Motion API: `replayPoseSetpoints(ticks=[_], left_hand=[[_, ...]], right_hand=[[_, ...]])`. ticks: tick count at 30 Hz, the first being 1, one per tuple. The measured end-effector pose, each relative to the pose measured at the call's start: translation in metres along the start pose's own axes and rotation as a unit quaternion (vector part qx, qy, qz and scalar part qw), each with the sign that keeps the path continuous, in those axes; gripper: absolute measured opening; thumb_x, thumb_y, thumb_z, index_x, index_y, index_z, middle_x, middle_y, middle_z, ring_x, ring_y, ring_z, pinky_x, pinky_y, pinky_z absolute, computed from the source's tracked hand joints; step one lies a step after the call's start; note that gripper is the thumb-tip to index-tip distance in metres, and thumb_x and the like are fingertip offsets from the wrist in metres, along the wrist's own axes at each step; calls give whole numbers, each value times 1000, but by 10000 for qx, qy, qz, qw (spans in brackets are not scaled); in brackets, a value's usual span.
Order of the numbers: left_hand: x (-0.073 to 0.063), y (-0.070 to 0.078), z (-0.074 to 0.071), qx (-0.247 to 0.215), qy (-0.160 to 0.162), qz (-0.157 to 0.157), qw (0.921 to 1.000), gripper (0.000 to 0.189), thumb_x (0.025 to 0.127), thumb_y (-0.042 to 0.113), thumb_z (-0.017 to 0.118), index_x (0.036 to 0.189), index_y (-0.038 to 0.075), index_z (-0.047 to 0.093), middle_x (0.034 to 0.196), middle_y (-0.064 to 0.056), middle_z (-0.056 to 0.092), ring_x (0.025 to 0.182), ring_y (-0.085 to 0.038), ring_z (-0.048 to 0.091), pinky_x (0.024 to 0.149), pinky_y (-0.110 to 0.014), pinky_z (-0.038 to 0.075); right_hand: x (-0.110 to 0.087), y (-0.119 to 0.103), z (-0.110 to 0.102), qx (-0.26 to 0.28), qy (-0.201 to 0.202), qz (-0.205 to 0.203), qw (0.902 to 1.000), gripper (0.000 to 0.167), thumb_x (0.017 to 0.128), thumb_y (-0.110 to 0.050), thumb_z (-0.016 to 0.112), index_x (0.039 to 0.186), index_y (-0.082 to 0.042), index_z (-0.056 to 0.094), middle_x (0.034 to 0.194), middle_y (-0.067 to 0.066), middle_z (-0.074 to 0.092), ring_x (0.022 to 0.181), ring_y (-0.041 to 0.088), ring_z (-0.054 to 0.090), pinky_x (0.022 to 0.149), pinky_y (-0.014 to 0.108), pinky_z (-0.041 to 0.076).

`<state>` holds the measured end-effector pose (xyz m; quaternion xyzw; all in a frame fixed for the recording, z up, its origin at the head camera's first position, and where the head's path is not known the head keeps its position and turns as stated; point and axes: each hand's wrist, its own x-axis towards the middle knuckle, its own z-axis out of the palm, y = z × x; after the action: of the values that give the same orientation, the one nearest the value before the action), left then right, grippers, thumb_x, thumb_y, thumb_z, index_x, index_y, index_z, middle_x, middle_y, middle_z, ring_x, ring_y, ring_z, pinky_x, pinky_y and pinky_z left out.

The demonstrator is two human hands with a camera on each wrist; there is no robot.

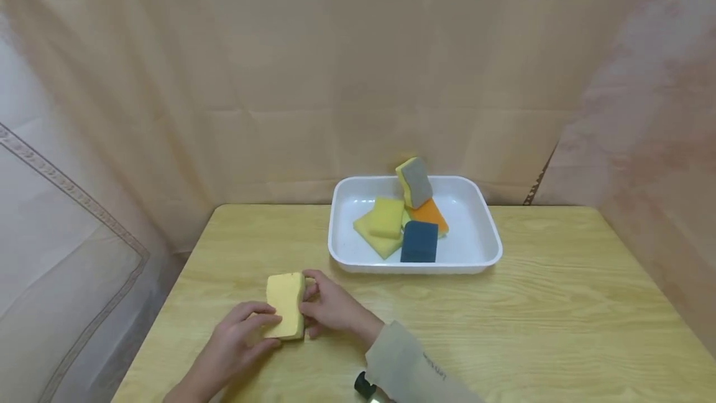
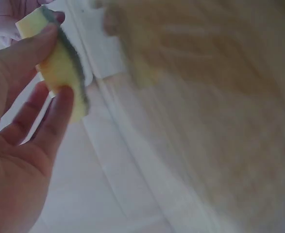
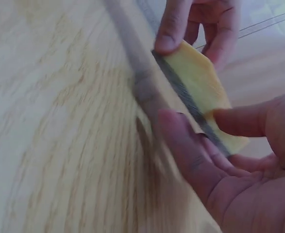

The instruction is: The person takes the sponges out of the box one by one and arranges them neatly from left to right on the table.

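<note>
A yellow sponge (image 1: 286, 305) with a dark scouring layer along one face is held between both hands at the front left of the table. My left hand (image 1: 237, 338) grips its left side, fingertips on the yellow face and thumb at the lower edge. At the opposite side, my right hand (image 1: 332, 305) pinches the sponge's right edge. The left wrist view shows the sponge (image 2: 64, 68) tilted, its dark layer facing away from the left palm. In the right wrist view, thumb and fingers of the right hand (image 3: 244, 179) close on the sponge (image 3: 205, 92) near one end.
Behind the hands, a white tray (image 1: 470, 257) stands at the table's back edge. Inside lie several sponges: yellow ones (image 1: 387, 217), an orange one (image 1: 432, 215), a dark blue one (image 1: 419, 242) and a grey-and-yellow one (image 1: 416, 182) leaning up. Cloth curtains (image 1: 279, 79) surround the wooden table (image 1: 548, 322).
</note>
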<state>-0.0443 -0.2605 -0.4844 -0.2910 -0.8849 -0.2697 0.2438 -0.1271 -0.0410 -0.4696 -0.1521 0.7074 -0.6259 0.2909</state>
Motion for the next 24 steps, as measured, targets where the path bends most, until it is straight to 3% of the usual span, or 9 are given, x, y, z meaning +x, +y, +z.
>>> replayPoseSetpoints(ticks=[2, 4, 10, 15, 19, 22, 24], left_hand=[[-1, 0, 0, 135, -141, 1, 9998, 45, 60, 13, 96, 100, 14, 75, 109, 0, 66, 97, -19, 63, 92, -11, 44], [-2, -1, 0, 219, -214, -7, 9995, 48, 56, 11, 97, 99, 14, 75, 108, 1, 65, 95, -18, 63, 90, -11, 45], [-4, -4, 1, 315, -341, 6, 9989, 48, 56, 11, 98, 97, 15, 75, 108, 2, 64, 93, -17, 62, 86, -10, 45], [-1, -2, -1, 476, -540, -68, 9974, 46, 57, 12, 98, 97, 15, 75, 107, 3, 64, 93, -17, 63, 82, -17, 51], [1, 0, -1, 497, -675, -144, 9964, 46, 58, 12, 98, 97, 15, 75, 107, 3, 64, 92, -16, 62, 75, -28, 57], [0, 1, 0, 477, -670, -235, 9963, 46, 57, 11, 98, 97, 15, 75, 107, 3, 64, 91, -15, 62, 73, -28, 57], [0, 1, 2, 460, -668, -274, 9963, 46, 58, 11, 98, 98, 15, 75, 107, 3, 64, 92, -15, 61, 73, -28, 57]], right_hand=[[0, 2, -1, -434, -121, 105, 9989, 66, 94, 3, 67, 152, -5, 36, 102, 7, 60, 75, 22, 65, 55, 37, 60], [2, 4, -2, -768, -211, 111, 9968, 67, 93, 0, 69, 152, -3, 36, 100, 5, 62, 74, 22, 65, 54, 35, 59], [3, 3, 1, -1279, -176, 82, 9916, 69, 90, 1, 70, 151, 3, 37, 98, 3, 58, 64, 17, 62, 50, 32, 57], [5, 4, 2, -1463, -157, 136, 9890, 46, 89, 2, 68, 132, 0, 52, 91, 3, 56, 57, 16, 60, 47, 31, 56], [6, 4, 2, -1437, -215, 230, 9891, 55, 90, 3, 66, 142, 3, 46, 88, 3, 58, 56, 17, 60, 47, 31, 56], [6, 4, 2, -1353, -255, 277, 9901, 69, 91, 3, 64, 153, 4, 35, 88, 3, 60, 55, 18, 60, 47, 32, 57], [5, 5, 1, -1253, -291, 317, 9912, 70, 91, 2, 64, 154, 3, 34, 89, 3, 60, 57, 18, 61, 48, 32, 57]])
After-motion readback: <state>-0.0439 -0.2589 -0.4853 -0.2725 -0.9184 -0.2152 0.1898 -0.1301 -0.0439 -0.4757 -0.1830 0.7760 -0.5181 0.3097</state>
